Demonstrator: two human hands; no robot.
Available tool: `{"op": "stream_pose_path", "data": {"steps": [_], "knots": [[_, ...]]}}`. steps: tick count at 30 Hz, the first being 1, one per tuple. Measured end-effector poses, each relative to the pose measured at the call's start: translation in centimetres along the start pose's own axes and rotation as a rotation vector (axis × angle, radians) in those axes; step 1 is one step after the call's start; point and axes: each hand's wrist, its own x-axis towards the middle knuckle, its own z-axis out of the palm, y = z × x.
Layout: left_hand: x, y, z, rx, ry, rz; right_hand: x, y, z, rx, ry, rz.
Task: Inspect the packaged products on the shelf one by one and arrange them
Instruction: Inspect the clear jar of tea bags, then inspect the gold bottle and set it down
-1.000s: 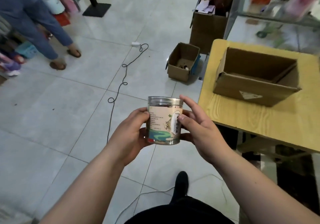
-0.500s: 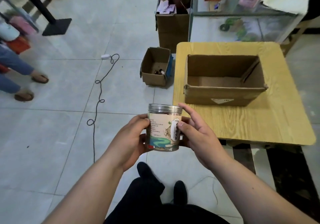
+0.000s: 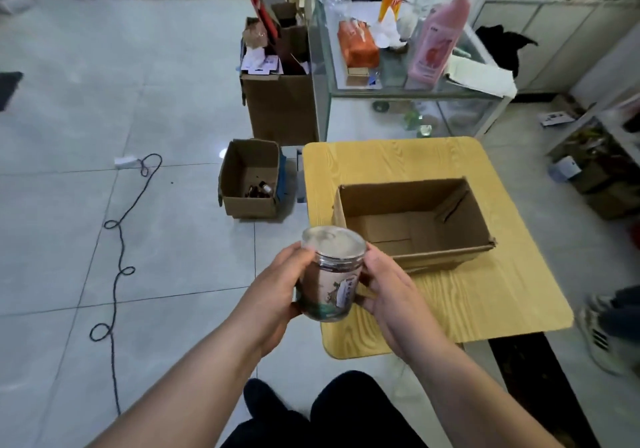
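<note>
A clear plastic jar (image 3: 329,281) with a silver lid and a printed label is held upright, tilted slightly toward me, between both hands. My left hand (image 3: 277,292) grips its left side with curled fingers. My right hand (image 3: 388,292) grips its right side, thumb on the label. The jar hangs over the near left corner of a yellow wooden table (image 3: 502,295). An open cardboard box (image 3: 446,253) with nothing visible inside stands on that table, just behind the jar.
A small open carton (image 3: 242,205) with dark bottles sits on the tiled floor left of the table, a taller carton (image 3: 280,108) behind it. A glass cabinet (image 3: 408,93) carries a pink bottle and orange pack. A black cable (image 3: 117,240) snakes across the floor. Someone's shoe (image 3: 599,337) is at right.
The view has swung right and forward, so the table and box now lie straight ahead. The jar has tipped, showing its lid top, and sits closer to the box.
</note>
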Motion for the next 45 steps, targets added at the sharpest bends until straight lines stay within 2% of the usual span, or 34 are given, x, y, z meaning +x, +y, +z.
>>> {"op": "stream_pose_path", "data": {"steps": [3,8,13,16,18,21,24,29,34,36,38,41,43,45], "knots": [[2.6,1.0,0.8,0.014,0.049,0.006,1.9,0.0,-0.4,0.175,0.012,0.133],[6.3,1.1,3.1,0.131,-0.027,0.109,4.7,-1.4,-4.6,0.287,0.004,0.159],[10.9,0.9,4.7,0.511,0.089,0.121,10.3,-3.7,-10.4,0.150,0.134,0.091],[13.3,-0.2,5.7,0.675,0.115,0.013,15.3,-3.9,-13.3,0.015,0.181,0.202],[14.2,-1.0,6.5,0.727,0.099,-0.056,18.0,-3.0,-14.0,-0.099,0.161,0.299],[15.3,-2.4,7.3,0.753,0.110,-0.066,21.1,-0.2,-13.5,-0.126,0.090,0.396],[16.0,-3.0,7.6,0.753,0.160,-0.071,23.4,2.1,-12.8,-0.168,0.048,0.415],[15.8,-2.8,7.9,0.722,0.181,-0.046,25.6,3.4,-12.6,-0.329,0.013,0.297],[16.0,-3.6,7.8,0.699,0.222,-0.028,25.1,3.0,-12.7,-0.340,0.028,0.257],[16.0,-4.2,7.7,0.707,0.235,-0.012,24.7,2.3,-12.7,-0.415,0.045,0.211],[15.8,-4.7,7.5,0.719,0.257,0.000,23.7,0.9,-12.6,-0.597,0.049,0.093],[14.4,-5.4,7.4,0.850,0.360,0.064,21.7,-0.7,-12.5,-0.772,0.025,-0.182],[12.8,-5.3,7.1,0.970,0.408,0.126,20.0,-1.7,-11.9,-0.776,-0.080,-0.339],[10.8,-5.4,6.4,1.120,0.445,0.147,18.2,-2.5,-10.8,-0.884,-0.246,-0.431]]}}
